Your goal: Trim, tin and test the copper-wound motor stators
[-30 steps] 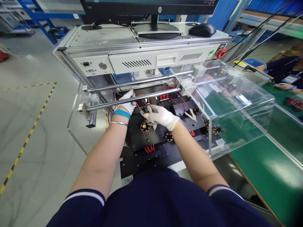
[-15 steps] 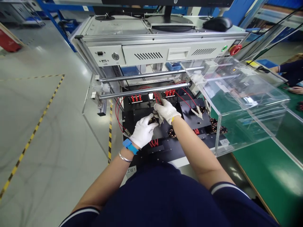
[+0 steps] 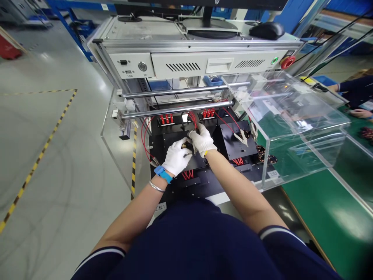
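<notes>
Both my hands wear white gloves and work close together over the left black plate (image 3: 172,139) of the fixture. My left hand (image 3: 176,158) has its fingers curled at a small copper-wound ring (image 3: 183,146), largely covered by the glove. Just to the right, my right hand (image 3: 203,140) pinches a greyish clip (image 3: 194,148), beside red wires (image 3: 192,116) that run down from behind. On the right black plate (image 3: 230,140), a pale-sleeved clip (image 3: 241,137) sits at another copper-wound ring (image 3: 244,134).
Metal rods (image 3: 177,110) cross above the fixture. A clear plastic cover (image 3: 305,128) stands on the right, over several copper-wound rings (image 3: 262,153). Red terminals (image 3: 167,119) line the back. An emergency stop button (image 3: 288,62) is at upper right. A co-worker's hand (image 3: 361,113) shows far right.
My right hand has moved slightly left and down, closer to my left hand. The left hand stays by the ring, and the view has shifted a little.
</notes>
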`<state>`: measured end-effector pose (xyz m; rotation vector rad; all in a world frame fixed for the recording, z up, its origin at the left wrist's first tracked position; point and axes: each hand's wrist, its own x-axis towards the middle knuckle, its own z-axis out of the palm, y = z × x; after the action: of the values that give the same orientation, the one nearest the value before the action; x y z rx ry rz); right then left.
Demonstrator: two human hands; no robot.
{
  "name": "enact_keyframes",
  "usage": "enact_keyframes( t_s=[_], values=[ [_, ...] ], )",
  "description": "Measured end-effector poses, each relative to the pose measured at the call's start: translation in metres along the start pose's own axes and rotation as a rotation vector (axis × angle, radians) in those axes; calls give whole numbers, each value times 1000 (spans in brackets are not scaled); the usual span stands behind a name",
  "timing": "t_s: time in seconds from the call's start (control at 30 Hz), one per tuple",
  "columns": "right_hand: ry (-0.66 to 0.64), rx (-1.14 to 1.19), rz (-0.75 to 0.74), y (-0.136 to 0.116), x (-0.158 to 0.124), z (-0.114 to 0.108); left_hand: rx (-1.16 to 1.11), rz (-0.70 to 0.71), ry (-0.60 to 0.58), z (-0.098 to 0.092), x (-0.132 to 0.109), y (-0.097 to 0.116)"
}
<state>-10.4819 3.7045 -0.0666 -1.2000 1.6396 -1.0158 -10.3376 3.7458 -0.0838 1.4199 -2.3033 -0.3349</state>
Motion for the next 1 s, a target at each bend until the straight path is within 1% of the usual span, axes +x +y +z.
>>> enact_keyframes(
  t_s=[0.13,0.27,0.43,0.53,0.67,0.8,1.0],
  values=[
    [43,-33,29,-8,-4,6,-16,-27,38,3,0,1],
    [83,-59,35,-7,-4,10,-40,-44,53,4,-1,1],
    [77,-42,72,-5,-1,14,-71,-60,62,4,-2,2],
    [100,-57,106,-8,-1,15,-85,-68,66,4,-2,2],
    [125,-78,111,-14,-4,12,-95,-72,70,4,-2,2],
    [118,-71,128,-18,-6,10,-102,-76,69,5,-2,2],
    [136,-82,113,-9,-1,14,-121,-97,72,6,-3,2]
  ],
)
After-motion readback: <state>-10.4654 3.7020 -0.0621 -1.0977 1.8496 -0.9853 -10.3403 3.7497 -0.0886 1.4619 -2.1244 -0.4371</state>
